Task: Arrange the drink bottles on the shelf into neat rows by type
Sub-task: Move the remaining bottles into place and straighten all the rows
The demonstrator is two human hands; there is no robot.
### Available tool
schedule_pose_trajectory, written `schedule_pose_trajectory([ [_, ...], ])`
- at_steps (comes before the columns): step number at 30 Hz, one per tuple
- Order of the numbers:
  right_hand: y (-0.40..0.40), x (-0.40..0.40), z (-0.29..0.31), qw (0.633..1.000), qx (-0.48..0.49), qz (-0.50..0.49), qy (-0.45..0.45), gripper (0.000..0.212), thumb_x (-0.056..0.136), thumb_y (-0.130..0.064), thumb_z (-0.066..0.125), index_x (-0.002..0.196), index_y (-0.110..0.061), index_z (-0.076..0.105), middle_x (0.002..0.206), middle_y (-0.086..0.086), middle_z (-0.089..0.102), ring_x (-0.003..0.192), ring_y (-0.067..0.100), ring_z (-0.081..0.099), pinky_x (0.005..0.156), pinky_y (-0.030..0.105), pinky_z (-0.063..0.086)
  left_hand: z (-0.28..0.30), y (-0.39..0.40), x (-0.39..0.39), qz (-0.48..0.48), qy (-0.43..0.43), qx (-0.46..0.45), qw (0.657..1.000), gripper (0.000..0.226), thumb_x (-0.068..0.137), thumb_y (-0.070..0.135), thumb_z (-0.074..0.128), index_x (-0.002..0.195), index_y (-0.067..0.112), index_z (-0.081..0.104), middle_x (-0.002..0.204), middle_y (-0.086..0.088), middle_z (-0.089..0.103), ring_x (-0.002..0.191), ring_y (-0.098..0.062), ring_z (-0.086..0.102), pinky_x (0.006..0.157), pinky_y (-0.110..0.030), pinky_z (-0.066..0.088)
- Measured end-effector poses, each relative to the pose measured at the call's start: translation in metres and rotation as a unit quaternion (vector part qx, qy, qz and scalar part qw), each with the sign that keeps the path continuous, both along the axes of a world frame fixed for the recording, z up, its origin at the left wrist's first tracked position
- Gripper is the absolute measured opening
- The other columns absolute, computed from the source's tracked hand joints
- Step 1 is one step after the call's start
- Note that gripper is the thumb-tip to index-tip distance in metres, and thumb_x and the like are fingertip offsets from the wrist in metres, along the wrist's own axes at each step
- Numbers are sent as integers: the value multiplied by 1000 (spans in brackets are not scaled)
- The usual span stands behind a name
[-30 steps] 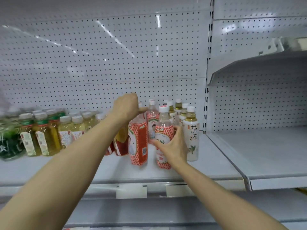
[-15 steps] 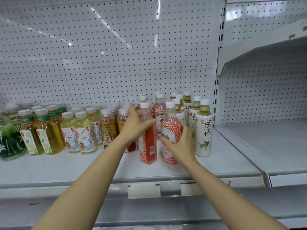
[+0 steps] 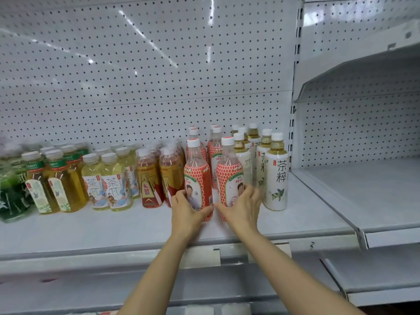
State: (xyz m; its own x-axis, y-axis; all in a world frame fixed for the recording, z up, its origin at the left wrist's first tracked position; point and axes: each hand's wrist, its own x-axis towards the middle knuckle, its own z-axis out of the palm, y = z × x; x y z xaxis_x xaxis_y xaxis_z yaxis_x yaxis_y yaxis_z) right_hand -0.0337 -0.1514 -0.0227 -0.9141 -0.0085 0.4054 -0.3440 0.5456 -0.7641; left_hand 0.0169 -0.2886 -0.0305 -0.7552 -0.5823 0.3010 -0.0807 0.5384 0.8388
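— Where, the two red-patterned bottles?
— Front of the shelf point(image 3: 136, 226), right of centre, upright, side by side. Left red bottle point(image 3: 197, 178) and right red bottle point(image 3: 230, 176), nearly touching at the base.

— And the grip on each?
— Left hand point(image 3: 186, 212) wrapped round the lower part of the left red bottle, fingers curled onto its label. Right hand point(image 3: 242, 208) cupped round the foot of the right red bottle, fingers curled against its far side (slightly blurred there). Thumbs almost meeting between the two bottles.

— Behind them?
— More red bottles point(image 3: 213, 146) in two files running far toward the pegboard back wall point(image 3: 136, 76).

— To the right?
— White-labelled tea bottles point(image 3: 276, 173), in files just beside the right red bottle.

— To the left?
— Amber bottles with red and gold labels point(image 3: 148, 178), then pale yellow tea bottles point(image 3: 113, 180), then green-capped yellow bottles point(image 3: 54, 180), and dark green bottles point(image 3: 11, 196) at the far left edge, blurred.

— Further out?
— A neighbouring shelf bay point(image 3: 363, 189) on the right. Blank price tags point(image 3: 202, 256) on the near shelf lip.
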Motion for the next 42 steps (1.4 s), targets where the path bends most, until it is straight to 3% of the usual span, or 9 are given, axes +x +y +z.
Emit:
schedule_pose_trajectory([
  [4, 8, -4, -6, 985, -91, 130, -65, 76, 73, -22, 77, 131, -18, 28, 134, 5, 45, 114, 18, 51, 93, 34, 48, -2, 8, 1, -24, -4, 24, 999, 67, 76, 19, 84, 118, 24, 32, 125, 1, 53, 109, -18, 60, 92, -35, 52],
  [12, -14, -8, 2, 999, 17, 17, -43, 74, 70, -37, 81, 124, -12, 38, 128, 8, 49, 115, 27, 54, 88, 39, 50, 3, 15, -6, 33, -2, -12, 999, 61, 77, 30, 83, 112, 22, 33, 120, -1, 60, 106, -26, 64, 80, -35, 50],
  [19, -17, -13, 1, 999, 9, 0, -34, 68, 73, -39, 78, 124, -10, 44, 126, 9, 55, 113, 29, 56, 89, 37, 47, -2, 8, -16, 37, 9, -38, 999, 63, 80, 24, 80, 128, 15, 41, 128, -7, 57, 115, -28, 60, 89, -39, 50],
  [25, -33, -16, 8, 998, 29, -54, -26, 73, 72, -43, 79, 124, -9, 42, 124, 9, 50, 113, 27, 54, 83, 37, 49, 3, 7, -33, 47, 5, -48, 998, 65, 82, 23, 78, 131, 9, 38, 131, -13, 51, 118, -33, 55, 91, -43, 49],
  [29, -37, -18, 1, 998, 21, -58, 9, 68, 76, -35, 77, 124, -9, 38, 126, 11, 45, 113, 29, 52, 83, 38, 50, 1, 8, -35, 40, 31, -59, 997, 93, 81, 28, 78, 150, 7, 19, 147, -16, 37, 131, -34, 46, 101, -45, 46],
  [33, -35, -23, 4, 997, 40, -63, 33, 44, 92, -30, 58, 124, -5, 39, 126, 14, 45, 115, 32, 50, 84, 41, 47, 8, 25, -33, 21, 80, -85, 993, 118, 81, 52, 72, 156, 14, -11, 161, -15, 11, 145, -35, 25, 114, -49, 33],
  [36, -40, -30, 8, 994, 60, -78, 40, 40, 93, -24, 54, 124, -4, 40, 126, 16, 46, 115, 33, 49, 85, 40, 45, 15, 30, -41, 33, 69, -77, 994, 122, 81, 45, 75, 156, 12, -14, 161, -18, 8, 144, -40, 23, 115, -49, 29],
  [42, -44, -43, 8, 994, 69, -86, 17, 48, 86, -27, 64, 123, -8, 40, 125, 13, 49, 114, 31, 52, 85, 38, 46, 14, 27, -59, 48, 37, -94, 994, 117, 84, 32, 76, 155, 8, -15, 160, -21, 10, 141, -45, 27, 110, -51, 32],
])
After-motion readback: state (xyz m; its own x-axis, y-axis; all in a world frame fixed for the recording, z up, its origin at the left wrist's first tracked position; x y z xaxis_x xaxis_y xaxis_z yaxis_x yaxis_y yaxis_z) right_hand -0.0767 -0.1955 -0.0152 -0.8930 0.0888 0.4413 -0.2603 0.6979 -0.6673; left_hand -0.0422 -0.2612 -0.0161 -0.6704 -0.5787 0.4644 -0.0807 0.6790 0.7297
